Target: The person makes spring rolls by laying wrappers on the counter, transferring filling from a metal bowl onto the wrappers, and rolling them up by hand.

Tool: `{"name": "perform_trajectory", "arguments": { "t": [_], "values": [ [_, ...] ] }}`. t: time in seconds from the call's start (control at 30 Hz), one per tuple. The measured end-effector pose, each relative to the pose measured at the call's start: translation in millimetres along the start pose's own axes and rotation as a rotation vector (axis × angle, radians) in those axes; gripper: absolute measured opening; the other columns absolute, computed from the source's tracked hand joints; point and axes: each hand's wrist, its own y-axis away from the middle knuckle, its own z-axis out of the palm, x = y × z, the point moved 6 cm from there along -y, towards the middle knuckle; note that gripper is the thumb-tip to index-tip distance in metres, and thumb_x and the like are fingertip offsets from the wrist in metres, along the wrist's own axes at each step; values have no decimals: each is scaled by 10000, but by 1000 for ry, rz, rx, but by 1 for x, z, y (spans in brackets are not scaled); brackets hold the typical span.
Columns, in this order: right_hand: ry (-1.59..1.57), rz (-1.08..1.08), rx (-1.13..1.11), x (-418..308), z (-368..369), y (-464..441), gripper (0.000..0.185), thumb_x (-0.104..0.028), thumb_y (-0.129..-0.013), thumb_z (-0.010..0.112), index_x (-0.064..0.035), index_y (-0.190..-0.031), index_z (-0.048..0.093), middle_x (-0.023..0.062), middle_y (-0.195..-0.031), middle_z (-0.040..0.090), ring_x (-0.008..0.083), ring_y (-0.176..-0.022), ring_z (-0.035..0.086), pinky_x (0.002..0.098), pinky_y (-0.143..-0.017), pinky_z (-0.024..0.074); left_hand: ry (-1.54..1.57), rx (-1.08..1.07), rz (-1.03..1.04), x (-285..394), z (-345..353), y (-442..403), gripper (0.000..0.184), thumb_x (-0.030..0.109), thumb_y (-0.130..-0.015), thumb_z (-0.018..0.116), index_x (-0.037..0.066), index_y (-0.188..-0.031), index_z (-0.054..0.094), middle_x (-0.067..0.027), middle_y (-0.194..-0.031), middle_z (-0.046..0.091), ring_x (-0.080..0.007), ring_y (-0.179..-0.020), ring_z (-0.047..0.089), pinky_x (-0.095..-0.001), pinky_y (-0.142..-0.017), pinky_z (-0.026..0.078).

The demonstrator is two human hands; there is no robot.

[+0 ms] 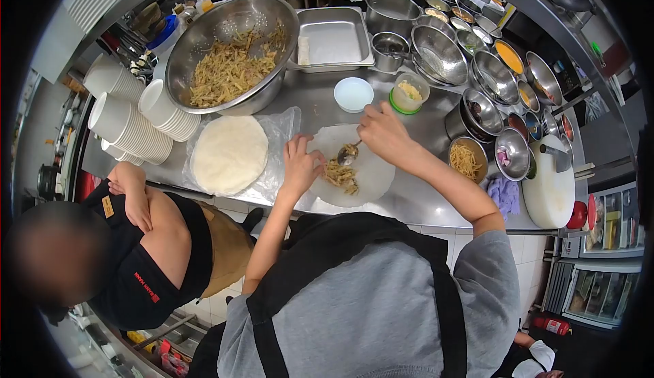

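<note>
On the steel counter a thin round wrapper sheet (375, 184) lies flat, with a heap of shredded filling (339, 176) on its left part. My right hand (383, 133) is closed around the handle of a metal spoon (347, 154), whose bowl rests at the top of the heap. My left hand (303, 162) is at the heap's left side, fingers curved and apart, the tips at the filling. Left of it, a stack of round wrappers (230, 154) sits on a clear plastic sheet (291, 120).
A large colander (178, 51) of shredded filling stands behind the wrappers. Beyond the sheet are a small white bowl (353, 95), a tub (413, 90) and a steel tray (330, 27). Steel bowls (439, 54) crowd the right. A co-worker (153, 242) stands at left with folded arms.
</note>
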Motion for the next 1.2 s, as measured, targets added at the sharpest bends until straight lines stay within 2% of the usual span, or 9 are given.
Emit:
{"name": "perform_trajectory", "arguments": {
  "t": [0.2, 0.23, 0.4, 0.47, 0.67, 0.73, 0.87, 0.97, 1.2],
  "values": [
    [-467, 368, -411, 89, 27, 13, 83, -279, -737, 701, -197, -744, 709, 2, -766, 667, 202, -922, 564, 411, -856, 278, 109, 80, 2, -3, -41, -5, 202, 107, -614, 763, 152, -792, 677, -97, -1185, 478, -340, -1187, 361, -460, -973, 305],
    [-470, 355, -434, 97, 5, 1, 106, -258, -739, 698, -156, -764, 712, 19, -783, 679, 181, -848, 594, 371, -828, 333, 152, 98, 0, -4, -56, -12, 195, 108, -621, 762, 150, -792, 678, -98, -1172, 483, -339, -1172, 369, -452, -970, 310],
    [-757, 278, -215, 136, -25, -75, 163, -253, -763, 664, -111, -829, 712, 46, -771, 683, 168, -710, 634, 252, -702, 427, 219, 242, 64, -3, -142, -56, 163, 118, -654, 754, 140, -801, 687, -99, -1121, 503, -321, -1122, 393, -421, -940, 330],
    [-799, 277, -197, 139, -20, -124, 183, -261, -755, 664, -103, -838, 703, 62, -790, 685, 206, -754, 641, 291, -732, 435, 119, 361, 45, -22, -165, -78, 162, 126, -660, 753, 138, -809, 693, -95, -1117, 507, -322, -1111, 400, -423, -930, 332],
    [11, 354, 86, 99, 2, -258, 160, -180, -793, 587, -63, -817, 693, 132, -809, 668, 264, -917, 612, 400, -810, 398, -242, 326, -221, -113, -165, -151, 182, 163, -663, 731, 114, -837, 705, -111, -1116, 510, -336, -1093, 415, -466, -912, 338],
    [16, 431, 290, 85, 42, -278, 152, -168, -773, 591, -59, -802, 693, 122, -801, 669, 256, -915, 613, 409, -814, 390, -352, 222, -306, -136, -149, -167, 190, 175, -674, 697, 82, -840, 701, -126, -1122, 508, -350, -1100, 414, -483, -905, 349],
    [114, 204, 158, 58, 36, -271, 105, -128, -736, 594, -88, -738, 691, 108, -752, 670, 260, -871, 630, 424, -815, 384, -474, 119, -356, -153, -133, -182, 236, 201, -705, 620, 19, -839, 684, -151, -1118, 510, -378, -1115, 411, -502, -890, 374],
    [-53, 377, 21, 71, 31, -261, 151, -144, -752, 568, -123, -776, 715, 69, -777, 685, 231, -875, 623, 416, -915, 331, -500, 118, -372, -159, -129, -186, 238, 211, -707, 629, 29, -849, 686, -142, -1125, 510, -371, -1118, 413, -503, -895, 370],
    [64, 268, 56, 72, 27, -258, 150, -161, -768, 568, -130, -779, 715, 71, -799, 689, 225, -864, 628, 412, -911, 321, -528, 28, -384, -156, -132, -188, 264, 235, -685, 664, 54, -875, 692, -116, -1142, 510, -344, -1140, 406, -511, -908, 364]
  ]
}}
